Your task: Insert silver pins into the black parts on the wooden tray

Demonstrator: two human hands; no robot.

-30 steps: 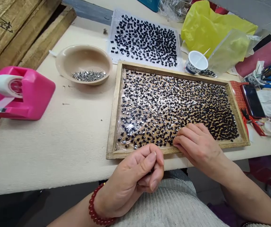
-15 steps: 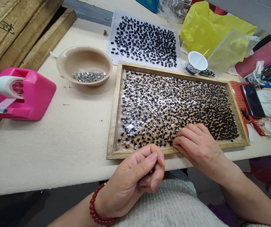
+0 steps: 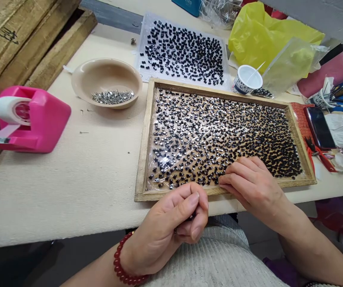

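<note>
A shallow wooden-framed tray (image 3: 144, 137) lies in front of me, its base covered with many small black pieces (image 3: 207, 135) with shiny spots. My left hand (image 3: 171, 227) is curled closed just off the tray's near edge, palm turned inward; something small and dark shows between its fingers, mostly hidden. At the near side of the tray, my right hand (image 3: 249, 181) has its fingers bunched with the tips down among the black pieces. Whatever sits in those fingertips is too small to make out.
A beige bowl (image 3: 78, 77) of metal pins stands left of the tray, near a pink tape dispenser (image 3: 50, 123). Behind is a white sheet (image 3: 141, 48) with black bits. A patterned cup (image 3: 247, 79), yellow bag (image 3: 258, 32), phone (image 3: 320, 125) and red-handled pliers (image 3: 325, 161) lie to the right.
Hardly anything differs. The fingers of my right hand have shifted very slightly at the same spot on the tray; my left hand stays still.
</note>
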